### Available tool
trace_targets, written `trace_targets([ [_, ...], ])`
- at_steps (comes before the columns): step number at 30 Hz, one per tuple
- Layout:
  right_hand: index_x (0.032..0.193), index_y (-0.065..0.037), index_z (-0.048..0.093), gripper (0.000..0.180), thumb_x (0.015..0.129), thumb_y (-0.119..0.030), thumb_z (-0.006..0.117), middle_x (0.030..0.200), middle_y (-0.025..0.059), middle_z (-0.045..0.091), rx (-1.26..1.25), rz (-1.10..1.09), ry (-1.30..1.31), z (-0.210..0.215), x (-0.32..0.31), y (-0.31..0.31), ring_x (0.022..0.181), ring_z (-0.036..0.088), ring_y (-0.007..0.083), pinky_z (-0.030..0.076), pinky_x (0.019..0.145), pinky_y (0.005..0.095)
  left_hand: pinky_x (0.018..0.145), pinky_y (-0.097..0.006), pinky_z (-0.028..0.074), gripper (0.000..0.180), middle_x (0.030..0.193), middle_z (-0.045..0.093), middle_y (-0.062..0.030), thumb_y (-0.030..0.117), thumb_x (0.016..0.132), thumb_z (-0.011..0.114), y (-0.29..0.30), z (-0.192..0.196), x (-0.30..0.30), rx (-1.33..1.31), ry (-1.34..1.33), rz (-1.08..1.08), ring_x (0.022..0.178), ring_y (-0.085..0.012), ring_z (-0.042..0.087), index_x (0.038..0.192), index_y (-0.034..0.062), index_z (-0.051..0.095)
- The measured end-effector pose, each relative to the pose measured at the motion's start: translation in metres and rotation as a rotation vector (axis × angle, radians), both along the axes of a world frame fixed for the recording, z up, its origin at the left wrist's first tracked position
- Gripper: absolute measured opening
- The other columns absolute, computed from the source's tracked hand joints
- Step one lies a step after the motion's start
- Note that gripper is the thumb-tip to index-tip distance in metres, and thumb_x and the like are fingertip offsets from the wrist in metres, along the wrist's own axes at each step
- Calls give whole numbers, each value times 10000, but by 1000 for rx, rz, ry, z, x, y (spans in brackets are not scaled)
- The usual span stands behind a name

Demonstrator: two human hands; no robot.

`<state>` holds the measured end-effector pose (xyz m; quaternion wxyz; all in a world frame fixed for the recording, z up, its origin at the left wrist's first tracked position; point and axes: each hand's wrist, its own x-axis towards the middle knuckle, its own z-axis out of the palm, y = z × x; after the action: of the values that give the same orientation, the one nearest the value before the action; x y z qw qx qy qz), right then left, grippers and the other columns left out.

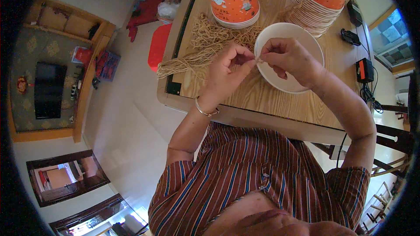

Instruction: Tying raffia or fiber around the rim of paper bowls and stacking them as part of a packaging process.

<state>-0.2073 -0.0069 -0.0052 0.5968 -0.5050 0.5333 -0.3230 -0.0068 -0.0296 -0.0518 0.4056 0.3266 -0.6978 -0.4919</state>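
Note:
My left hand (230, 67) and my right hand (291, 60) meet at the left rim of a white paper bucket (306, 83) that stands upright with its mouth facing up. Both hands are closed in a pinch, fingertips nearly touching. Between them shows a thin pale strand (259, 60), too small to make out fully. My right hand hangs over the bucket's mouth. Just left of my left hand lies a bundle of tan twine cords (188, 64), with a looser, curlier heap of twine (214, 35) beyond it.
Upside-down orange-and-green printed buckets (232, 2) stand at the back of the wooden table (280, 107), with a taller stack (317, 6) at the back right. Black power adapters (364, 70) and cables line the right edge. A red stool (160, 47) stands beyond the left edge.

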Motion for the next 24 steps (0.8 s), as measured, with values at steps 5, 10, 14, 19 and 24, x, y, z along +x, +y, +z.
trace_targets([
  [5, 865, -9, 633, 116, 876, -124, 630, 614, -2, 514, 38, 11, -77, -3, -2, -1, 472, 461, 63, 370, 403, 219, 720, -254, 503, 152, 915, 572, -40, -12, 820, 684, 7, 4, -8, -215, -57, 90, 803, -117, 591, 926, 35, 587],
  [10, 825, -17, 633, 117, 862, -128, 634, 614, 4, 515, 68, -1, -152, -5, -2, 0, 458, 465, 77, 365, 393, 227, 690, -253, 500, 158, 912, 568, -45, -33, 801, 687, 6, 6, -9, -259, -58, 95, 811, -130, 592, 916, 36, 602],
  [14, 811, -23, 633, 127, 852, -143, 636, 618, 8, 515, 111, 6, -229, -7, -4, 0, 456, 466, 87, 358, 393, 232, 673, -263, 501, 150, 919, 571, -57, -42, 788, 687, 6, 9, -10, -335, -93, 102, 803, -145, 597, 894, 41, 622],
  [19, 854, -19, 630, 116, 859, -136, 625, 635, 4, 519, 149, 22, -247, -6, -8, -1, 470, 468, 78, 363, 403, 226, 718, -263, 492, 129, 929, 578, -60, -32, 793, 683, 5, 13, -9, -370, -159, 92, 843, -149, 593, 889, 31, 624],
  [24, 883, -23, 629, 115, 862, -136, 628, 645, -5, 519, 120, 79, -231, -6, -12, -6, 492, 469, 67, 376, 426, 216, 767, -248, 475, 112, 933, 577, -45, -16, 805, 678, -3, 0, -5, -204, -45, 22, 881, -136, 581, 889, 24, 615],
])
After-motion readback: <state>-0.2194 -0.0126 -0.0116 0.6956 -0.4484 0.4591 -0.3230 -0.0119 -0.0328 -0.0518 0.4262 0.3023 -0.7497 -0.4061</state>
